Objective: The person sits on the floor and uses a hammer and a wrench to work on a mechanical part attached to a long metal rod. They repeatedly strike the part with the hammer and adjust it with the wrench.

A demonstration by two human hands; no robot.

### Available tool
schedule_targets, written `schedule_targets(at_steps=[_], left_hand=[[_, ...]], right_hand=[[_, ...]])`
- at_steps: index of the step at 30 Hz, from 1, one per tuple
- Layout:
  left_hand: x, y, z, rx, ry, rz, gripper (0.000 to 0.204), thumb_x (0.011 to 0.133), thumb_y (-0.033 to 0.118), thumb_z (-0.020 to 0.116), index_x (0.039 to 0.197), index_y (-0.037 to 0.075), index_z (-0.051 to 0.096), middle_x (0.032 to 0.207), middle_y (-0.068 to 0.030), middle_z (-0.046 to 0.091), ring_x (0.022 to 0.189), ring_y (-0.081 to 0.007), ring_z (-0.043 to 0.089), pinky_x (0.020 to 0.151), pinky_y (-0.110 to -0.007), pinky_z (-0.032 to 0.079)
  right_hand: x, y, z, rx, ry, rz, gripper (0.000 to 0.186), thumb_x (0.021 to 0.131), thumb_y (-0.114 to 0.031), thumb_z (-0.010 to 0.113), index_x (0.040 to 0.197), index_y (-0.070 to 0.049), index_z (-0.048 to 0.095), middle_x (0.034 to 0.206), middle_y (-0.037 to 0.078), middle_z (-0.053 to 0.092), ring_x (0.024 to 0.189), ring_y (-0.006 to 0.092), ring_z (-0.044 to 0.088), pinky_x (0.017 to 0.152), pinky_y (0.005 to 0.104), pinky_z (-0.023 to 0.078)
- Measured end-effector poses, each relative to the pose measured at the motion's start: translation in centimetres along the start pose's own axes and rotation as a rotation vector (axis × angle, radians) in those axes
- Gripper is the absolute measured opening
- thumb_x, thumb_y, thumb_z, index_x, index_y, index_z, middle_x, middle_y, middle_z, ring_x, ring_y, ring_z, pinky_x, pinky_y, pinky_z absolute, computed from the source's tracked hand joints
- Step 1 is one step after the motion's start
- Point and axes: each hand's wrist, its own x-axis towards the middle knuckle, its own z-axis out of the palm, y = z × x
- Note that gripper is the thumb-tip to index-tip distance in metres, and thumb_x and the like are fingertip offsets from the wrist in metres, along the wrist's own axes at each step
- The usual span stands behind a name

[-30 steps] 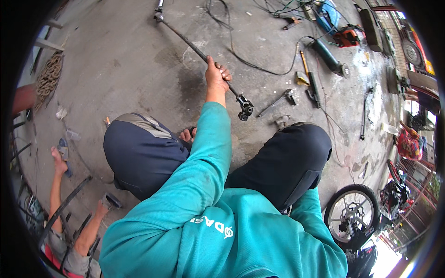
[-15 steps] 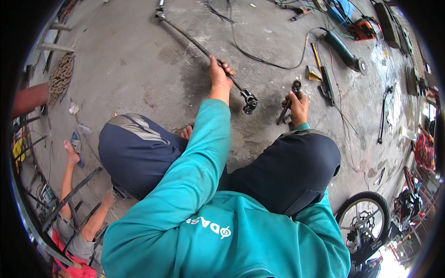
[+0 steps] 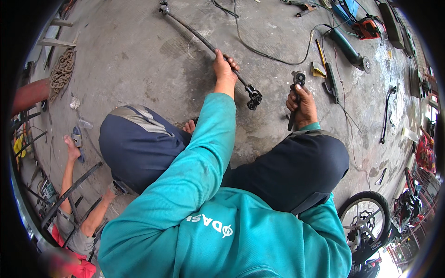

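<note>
Dark shaft (image 3: 193,32), black ratchet (image 3: 299,79), teal sweatshirt (image 3: 259,222)

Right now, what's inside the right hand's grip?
A dark ratchet-like tool: round head above the right hand, handle end below. The hand covers its middle; that part can't be seen.

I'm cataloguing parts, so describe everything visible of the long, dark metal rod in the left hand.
The long, dark metal rod looks straight and worn, slanting from the upper left. A dark, forked metal joint forms its near end; a shinier metal joint reaches the picture's top edge. The bare left hand wraps its grip around it, nearer the forked joint.
</note>
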Motion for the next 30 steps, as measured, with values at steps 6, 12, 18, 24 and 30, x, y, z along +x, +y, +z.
schedule_targets(at_steps=[6,12,18,24,30], left_hand=[[0.0,0.1,-0.1,0.02,0.013,-0.006,0.049,0.102,0.062,0.047,0.085,0.016,0.043,0.062,0.0015,0.043,0.052,-0.0138,0.042,0.049,-0.031,0.034],[-0.9,0.5,0.5,0.042,0.032,-0.074,0.052,0.1,0.067,0.043,0.082,0.018,0.043,0.062,0.0027,0.041,0.054,-0.0141,0.04,0.052,-0.031,0.033],[-0.4,0.6,0.1,0.017,-0.003,-0.088,0.056,0.1,0.07,0.04,0.08,0.017,0.04,0.058,0.0015,0.036,0.048,-0.015,0.037,0.047,-0.032,0.029],[-0.8,0.4,1.3,0.069,0.113,-0.046,0.056,0.101,0.067,0.039,0.08,0.015,0.037,0.059,0.0011,0.036,0.046,-0.0141,0.035,0.044,-0.031,0.027],[-1.0,0.0,2.1,0.097,0.172,0.005,0.053,0.103,0.062,0.04,0.081,0.014,0.037,0.061,-0.0001,0.036,0.046,-0.0139,0.036,0.043,-0.031,0.027]], right_hand=[[-0.3,-1.1,0.8,-0.368,0.039,0.056,0.028,0.103,-0.029,0.061,0.109,-0.001,0.058,0.075,0.002,0.055,0.053,0.0091,0.047,0.046,0.0248,0.037],[0.1,0.7,3.0,-0.999,-0.003,-0.135,0.049,0.097,-0.027,0.07,0.138,-0.004,0.055,0.069,-0.001,0.054,0.059,0.0069,0.048,0.051,0.0249,0.036],[2.8,-0.2,5.1,-0.851,-0.072,0.168,0.052,0.101,-0.031,0.064,0.146,-0.008,0.051,0.065,-0.003,0.049,0.049,0.0071,0.041,0.041,0.027,0.029],[3.9,-2.8,6.4,-1.098,-0.14,0.257,0.044,0.104,-0.03,0.057,0.137,-0.002,0.057,0.063,0.003,0.055,0.044,0.0102,0.047,0.04,0.0304,0.035],[5.7,-3.2,7.4,-1.255,-0.12,0.391,0.042,0.104,-0.032,0.055,0.134,-0.002,0.057,0.064,0.005,0.059,0.042,0.0126,0.051,0.039,0.0306,0.04]])
